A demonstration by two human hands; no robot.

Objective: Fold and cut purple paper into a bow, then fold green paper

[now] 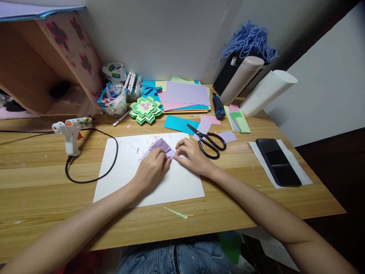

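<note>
A partly folded piece of lilac paper (160, 144) lies over a white sheet (114, 179) on the wooden table. My left hand (152, 167) presses on its left and near side, with the fingers curled on the paper. With thumb and fingertips, my right hand (190, 155) pinches the right corner of the same piece. Both hands cover part of the folds. Black-handled scissors (208, 140) rest just beyond my right hand, their blades over small lilac and blue paper pieces.
A white glue gun (71, 135) with a looping black cable stands left. Behind are a layered green paper flower (145, 109), stacked coloured paper (186, 93), a tub of scraps (114, 104) and a box cutter (218, 106). A phone (278, 161) lies right, near paper rolls (268, 93).
</note>
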